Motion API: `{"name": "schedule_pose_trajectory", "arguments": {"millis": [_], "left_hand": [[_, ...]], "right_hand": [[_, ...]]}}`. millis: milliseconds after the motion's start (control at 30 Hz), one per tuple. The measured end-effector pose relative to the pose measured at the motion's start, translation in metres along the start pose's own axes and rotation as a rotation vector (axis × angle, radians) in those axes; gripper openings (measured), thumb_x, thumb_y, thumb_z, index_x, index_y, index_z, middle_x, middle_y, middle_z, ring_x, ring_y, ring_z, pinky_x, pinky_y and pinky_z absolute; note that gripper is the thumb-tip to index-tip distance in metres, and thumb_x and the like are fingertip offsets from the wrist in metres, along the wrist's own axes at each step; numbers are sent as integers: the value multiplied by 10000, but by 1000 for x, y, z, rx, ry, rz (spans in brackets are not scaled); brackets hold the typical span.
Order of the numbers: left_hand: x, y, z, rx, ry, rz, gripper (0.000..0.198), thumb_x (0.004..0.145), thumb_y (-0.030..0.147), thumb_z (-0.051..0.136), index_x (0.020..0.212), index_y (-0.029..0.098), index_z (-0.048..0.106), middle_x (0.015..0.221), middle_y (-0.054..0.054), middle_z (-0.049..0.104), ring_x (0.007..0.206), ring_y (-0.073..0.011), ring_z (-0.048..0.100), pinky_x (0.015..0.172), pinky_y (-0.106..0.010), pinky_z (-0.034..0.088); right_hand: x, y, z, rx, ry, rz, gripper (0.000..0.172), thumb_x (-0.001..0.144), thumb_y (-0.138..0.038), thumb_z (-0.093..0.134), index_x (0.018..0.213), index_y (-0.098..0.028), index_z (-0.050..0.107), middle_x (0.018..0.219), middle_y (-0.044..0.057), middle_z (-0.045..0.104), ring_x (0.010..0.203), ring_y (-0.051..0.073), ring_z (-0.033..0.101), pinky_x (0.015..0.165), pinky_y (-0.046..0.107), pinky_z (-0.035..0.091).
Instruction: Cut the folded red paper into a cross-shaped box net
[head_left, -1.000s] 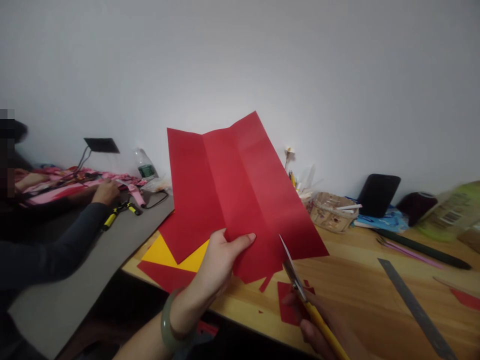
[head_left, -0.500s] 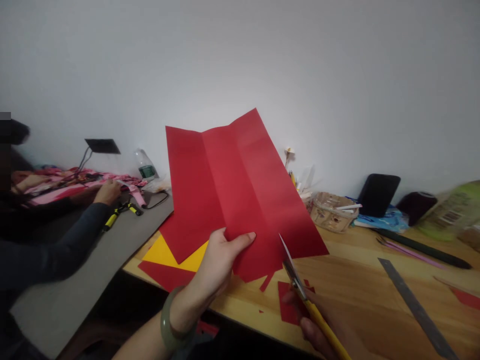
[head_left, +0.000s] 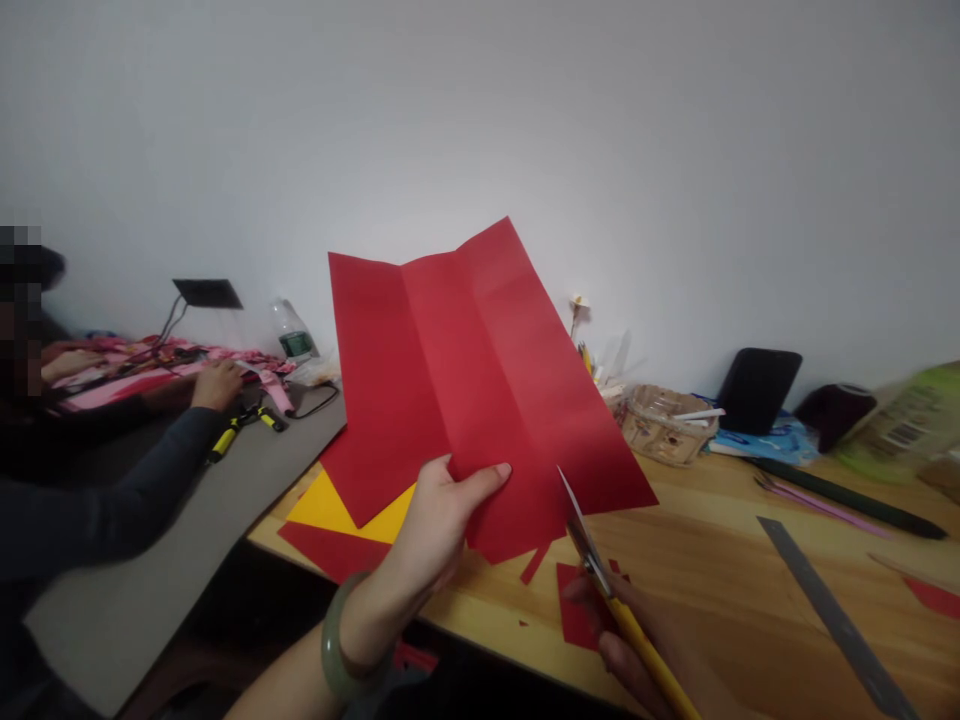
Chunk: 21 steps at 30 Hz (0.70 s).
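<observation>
My left hand (head_left: 431,540) pinches the lower edge of a creased red paper sheet (head_left: 465,380) and holds it upright above the wooden table (head_left: 720,600). My right hand (head_left: 652,660), at the bottom right, grips yellow-handled scissors (head_left: 600,580) whose blades meet the sheet's lower right edge. A thin red strip (head_left: 534,565) hangs from the sheet's bottom. Red scraps (head_left: 577,615) lie on the table under the scissors. Yellow paper (head_left: 330,505) and another red sheet (head_left: 330,550) lie flat at the table's left corner.
A metal ruler (head_left: 832,615) lies at the right. A basket (head_left: 664,425), a black phone (head_left: 754,388), a dark long stick (head_left: 847,495) and a green packet (head_left: 907,420) stand along the wall. At the left another person's hand (head_left: 217,385) works by yellow-handled pliers (head_left: 225,435) and a water bottle (head_left: 291,335).
Almost nothing has changed; the red sheet and both my hands hold the same pose. The other person's hand at the left has shifted slightly.
</observation>
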<state>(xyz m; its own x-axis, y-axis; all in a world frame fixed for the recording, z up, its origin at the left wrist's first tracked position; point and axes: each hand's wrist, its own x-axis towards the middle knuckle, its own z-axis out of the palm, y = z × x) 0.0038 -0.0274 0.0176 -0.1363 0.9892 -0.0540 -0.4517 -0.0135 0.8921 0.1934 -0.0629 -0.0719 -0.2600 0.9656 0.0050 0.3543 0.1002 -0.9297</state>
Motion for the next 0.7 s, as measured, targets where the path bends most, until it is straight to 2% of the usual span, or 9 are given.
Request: {"name": "schedule_pose_trajectory", "arguments": {"millis": [167, 400, 567, 700], "left_hand": [[0, 0, 2, 2, 9, -7, 219, 578, 204, 788, 770, 120, 724, 719, -80, 728, 638, -208, 686, 631, -290, 540], [0, 2, 2, 1, 13, -17, 230, 562, 211, 794, 758, 120, 717, 713, -83, 726, 639, -220, 686, 640, -310, 543], [-1, 1, 4, -13, 20, -16, 208, 557, 210, 796, 726, 123, 713, 694, -76, 723, 628, -215, 684, 631, -302, 545], [-1, 2, 4, -19, 14, -19, 210, 562, 207, 794, 739, 126, 715, 695, -74, 723, 623, -210, 683, 619, -291, 544]], "right_hand": [[0, 1, 1, 3, 8, 9, 313, 803, -506, 545, 943, -232, 605, 698, 30, 591, 583, 179, 569, 534, 268, 482], [0, -8, -2, -39, 20, -71, 370, 799, -556, 502, 896, -218, 617, 599, 8, 537, 495, 161, 510, 479, 260, 428], [-2, -12, -1, -46, 43, -49, 408, 800, -589, 488, 893, -210, 610, 570, -19, 486, 468, 133, 446, 478, 249, 391], [-4, -16, -2, -91, 89, -64, 405, 799, -595, 486, 872, -216, 606, 600, -7, 512, 484, 134, 446, 494, 251, 394]]}}
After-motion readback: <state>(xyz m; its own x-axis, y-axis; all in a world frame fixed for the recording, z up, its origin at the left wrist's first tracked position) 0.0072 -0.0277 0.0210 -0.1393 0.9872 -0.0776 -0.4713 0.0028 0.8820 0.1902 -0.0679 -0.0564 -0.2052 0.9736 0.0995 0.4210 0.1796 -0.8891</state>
